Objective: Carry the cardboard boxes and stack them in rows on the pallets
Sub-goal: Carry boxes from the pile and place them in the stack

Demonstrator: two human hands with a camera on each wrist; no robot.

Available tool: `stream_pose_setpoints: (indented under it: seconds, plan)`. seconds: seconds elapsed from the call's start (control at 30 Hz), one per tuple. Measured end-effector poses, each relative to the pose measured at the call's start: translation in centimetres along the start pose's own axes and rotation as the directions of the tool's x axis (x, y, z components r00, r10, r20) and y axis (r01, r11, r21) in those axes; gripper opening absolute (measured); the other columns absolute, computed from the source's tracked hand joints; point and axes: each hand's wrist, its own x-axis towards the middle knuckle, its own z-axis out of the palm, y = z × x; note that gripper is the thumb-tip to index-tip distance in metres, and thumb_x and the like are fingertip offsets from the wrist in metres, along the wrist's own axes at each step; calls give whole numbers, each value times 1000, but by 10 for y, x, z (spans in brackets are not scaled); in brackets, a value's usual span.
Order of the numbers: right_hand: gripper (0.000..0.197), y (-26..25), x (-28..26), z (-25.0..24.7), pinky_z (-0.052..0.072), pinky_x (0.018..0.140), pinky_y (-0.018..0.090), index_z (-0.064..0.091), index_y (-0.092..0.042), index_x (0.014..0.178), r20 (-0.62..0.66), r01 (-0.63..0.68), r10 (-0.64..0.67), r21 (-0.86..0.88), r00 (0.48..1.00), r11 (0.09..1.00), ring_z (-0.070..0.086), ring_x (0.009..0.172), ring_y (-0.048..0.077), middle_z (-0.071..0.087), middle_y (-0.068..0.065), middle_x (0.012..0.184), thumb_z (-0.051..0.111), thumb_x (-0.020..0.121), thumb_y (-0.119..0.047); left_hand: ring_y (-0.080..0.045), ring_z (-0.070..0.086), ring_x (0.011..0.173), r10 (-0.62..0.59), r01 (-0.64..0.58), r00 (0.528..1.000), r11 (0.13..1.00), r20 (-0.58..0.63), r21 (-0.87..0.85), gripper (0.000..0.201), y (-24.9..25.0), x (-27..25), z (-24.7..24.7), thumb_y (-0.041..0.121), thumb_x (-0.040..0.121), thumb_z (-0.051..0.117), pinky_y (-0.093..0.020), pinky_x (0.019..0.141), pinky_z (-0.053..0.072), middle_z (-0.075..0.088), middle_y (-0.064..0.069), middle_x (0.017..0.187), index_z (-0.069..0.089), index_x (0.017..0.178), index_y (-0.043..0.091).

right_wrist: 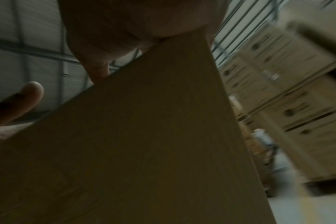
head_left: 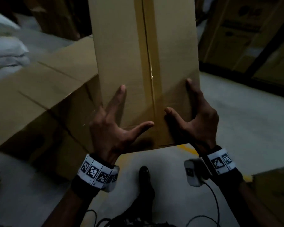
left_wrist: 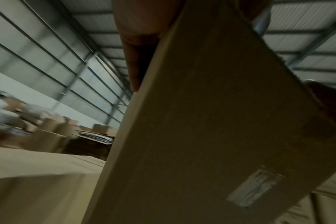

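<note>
I hold a long brown cardboard box (head_left: pixel 129 54), taped along its middle seam, tilted up and away from me. My left hand (head_left: pixel 118 128) grips its near left corner, index and thumb spread on the top face, the other fingers bent over the left edge. My right hand (head_left: pixel 195 115) grips the near right corner the same way. The left wrist view shows the cardboard box (left_wrist: pixel 211 136) from below with a finger (left_wrist: pixel 134 68) along its edge. In the right wrist view the cardboard box (right_wrist: pixel 144 144) fills the frame, my thumb (right_wrist: pixel 25 97) beside it.
A larger cardboard box (head_left: pixel 39 89) lies close on my left, touching or nearly touching the carried one. White sacks (head_left: pixel 5 51) lie beyond it. Stacked printed cartons (head_left: pixel 244 38) stand at the right. Another carton corner (head_left: pixel 274 185) is at lower right. My foot (head_left: pixel 145 179) is on grey floor.
</note>
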Motion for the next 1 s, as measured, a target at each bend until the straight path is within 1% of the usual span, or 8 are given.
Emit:
stream_pose_setpoints:
  seconds: [0.17, 0.3, 0.37, 0.47, 0.53, 0.7, 0.83, 1.0]
  plan:
    - [96, 65, 89, 0, 47, 87, 26, 32, -34, 159, -72, -106, 100, -93, 992, 990, 65, 108, 20, 64, 5, 135, 72, 80, -71, -24, 61, 112, 113, -102, 991, 984, 66, -148, 110, 19, 111, 91, 99, 70, 46, -28, 83, 46, 50, 3, 153, 25, 161, 39]
    - [95, 113, 163, 4, 45, 88, 25, 33, -35, 159, -115, -170, 156, -130, 981, 977, 65, 111, 20, 62, 1, 139, 68, 78, -71, -25, 61, 119, 169, -147, 982, 963, 81, -225, 111, 37, 198, 151, 97, 69, 50, -33, 90, 53, 58, -5, 144, 35, 158, 34]
    - [94, 138, 191, 6, 44, 87, 25, 34, -34, 158, -129, -195, 177, -148, 976, 969, 66, 110, 21, 63, 2, 138, 68, 79, -71, -25, 58, 124, 201, -171, 973, 958, 114, -229, 111, 46, 231, 181, 97, 70, 50, -35, 93, 53, 56, -3, 147, 34, 159, 33]
    - [94, 178, 234, 11, 46, 86, 27, 35, -34, 158, -159, -254, 229, -163, 960, 953, 67, 109, 24, 64, 4, 136, 67, 78, -73, -25, 55, 131, 261, -216, 952, 943, 159, -253, 111, 60, 283, 229, 96, 71, 52, -45, 95, 56, 48, 8, 155, 34, 159, 31]
    - [93, 204, 261, 17, 51, 87, 30, 36, -35, 157, -166, -285, 260, -155, 951, 946, 68, 109, 24, 64, 1, 137, 66, 77, -74, -24, 57, 128, 282, -239, 947, 939, 155, -248, 111, 68, 314, 259, 96, 71, 52, -45, 92, 57, 47, 12, 154, 35, 159, 31]
    - [95, 290, 345, 38, 59, 88, 42, 35, -38, 157, -163, -306, 283, -142, 945, 941, 67, 111, 21, 61, -3, 142, 62, 76, -80, -23, 54, 128, 288, -251, 940, 947, 184, -198, 117, 87, 396, 347, 95, 64, 60, -40, 97, 51, 35, 21, 156, 31, 160, 35]
    - [96, 372, 426, 50, 56, 94, 43, 33, -40, 157, -145, -327, 310, -112, 940, 938, 62, 120, 24, 59, -1, 145, 62, 75, -81, -24, 56, 128, 285, -254, 938, 952, 198, -171, 119, 118, 471, 427, 92, 61, 64, -40, 98, 51, 41, 15, 156, 30, 160, 36]
    - [98, 460, 552, 33, 57, 92, 44, 32, -43, 156, -105, -326, 314, -133, 944, 936, 64, 118, 26, 62, 1, 141, 63, 73, -83, -25, 57, 124, 250, -222, 947, 963, 204, -150, 120, 174, 570, 514, 96, 62, 57, -42, 92, 56, 46, 9, 155, 30, 160, 33]
